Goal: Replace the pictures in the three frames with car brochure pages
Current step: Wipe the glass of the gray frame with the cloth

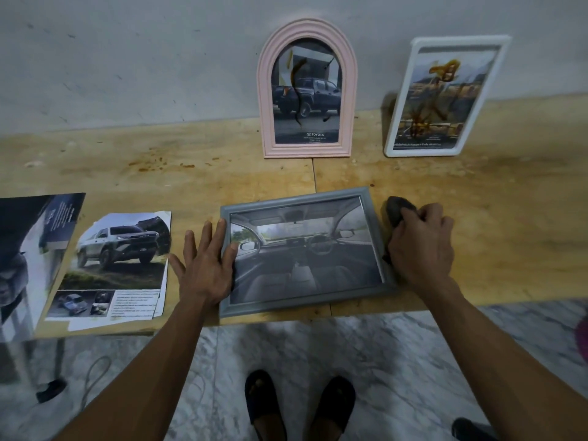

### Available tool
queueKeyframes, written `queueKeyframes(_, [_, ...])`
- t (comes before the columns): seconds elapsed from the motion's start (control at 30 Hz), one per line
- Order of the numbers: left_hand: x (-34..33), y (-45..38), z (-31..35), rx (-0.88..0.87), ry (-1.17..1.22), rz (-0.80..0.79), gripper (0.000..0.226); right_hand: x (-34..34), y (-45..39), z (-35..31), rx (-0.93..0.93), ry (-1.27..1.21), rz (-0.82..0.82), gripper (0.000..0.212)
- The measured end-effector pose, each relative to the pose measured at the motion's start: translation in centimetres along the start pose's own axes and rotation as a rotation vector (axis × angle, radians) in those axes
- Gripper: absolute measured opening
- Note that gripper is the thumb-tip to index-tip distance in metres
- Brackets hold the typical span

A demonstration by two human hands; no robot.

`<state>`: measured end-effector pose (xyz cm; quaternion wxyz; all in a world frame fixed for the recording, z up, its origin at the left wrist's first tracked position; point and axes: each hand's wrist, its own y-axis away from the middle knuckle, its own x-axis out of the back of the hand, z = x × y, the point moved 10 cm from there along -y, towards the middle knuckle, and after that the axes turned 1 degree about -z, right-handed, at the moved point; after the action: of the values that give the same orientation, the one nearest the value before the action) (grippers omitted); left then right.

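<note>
Loose brochure pages [117,265] lie at the table's [477,218] left. Your left hand [206,265], spread flat, presses the grey frame's [305,249] left edge; it lies face-up, holding a car-interior page. Your right hand [420,246] grips a dark stone [396,210] beside its right edge.

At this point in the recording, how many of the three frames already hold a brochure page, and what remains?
All three appear filled. The pink arched frame shows a pickup page and the white frame a page too; both lean on the wall. The grey frame lies flat with a car-interior page; the left hand steadies it, the right hand holds a dark object. Left: probably standing it up.
</note>
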<state>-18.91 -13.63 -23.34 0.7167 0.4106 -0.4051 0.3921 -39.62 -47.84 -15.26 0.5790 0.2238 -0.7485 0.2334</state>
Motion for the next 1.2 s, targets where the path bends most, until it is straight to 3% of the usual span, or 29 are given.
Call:
queueKeyframes(0.33, [0.7, 0.3, 0.4, -0.016, 0.025, 0.045, 0.065, -0.8, 0.4, 3.8, -0.119, 0.009, -0.138, 0.042])
queueKeyframes(0.53, [2.5, 1.7, 0.7, -0.035, 0.127, 0.249, 0.054, 0.9, 2.1, -0.2, -0.009, 0.016, 0.089, 0.029])
queueKeyframes(0.7, [4.5, 2.7, 0.5, -0.061, 0.211, 0.433, 0.042, -0.3, 2.5, -2.4, -0.008, -0.029, -0.036, 0.029])
queueKeyframes(0.87, [4.0, 2.5, 0.0, 0.015, 0.181, 0.399, 0.051, -3.2, 2.4, -1.9, -0.146, -0.274, -0.254, 0.035])
queueKeyframes(1.0, [3.7, 1.9, -0.9, 0.083, 0.251, 0.327, 0.053, -3.9, 2.4, -1.9, -0.208, -0.298, -0.286, 0.038])
queueKeyframes(1.13, [3.2, 1.8, -1.2, 0.208, 0.322, 0.244, 0.035, -4.3, 2.6, -1.7, -0.286, -0.369, -0.291, 0.047])
queueKeyframes(1.2, [3.0, 1.8, -1.8, 0.282, 0.411, 0.201, 0.036, -4.8, 2.7, -1.5, -0.302, -0.399, -0.308, 0.046])
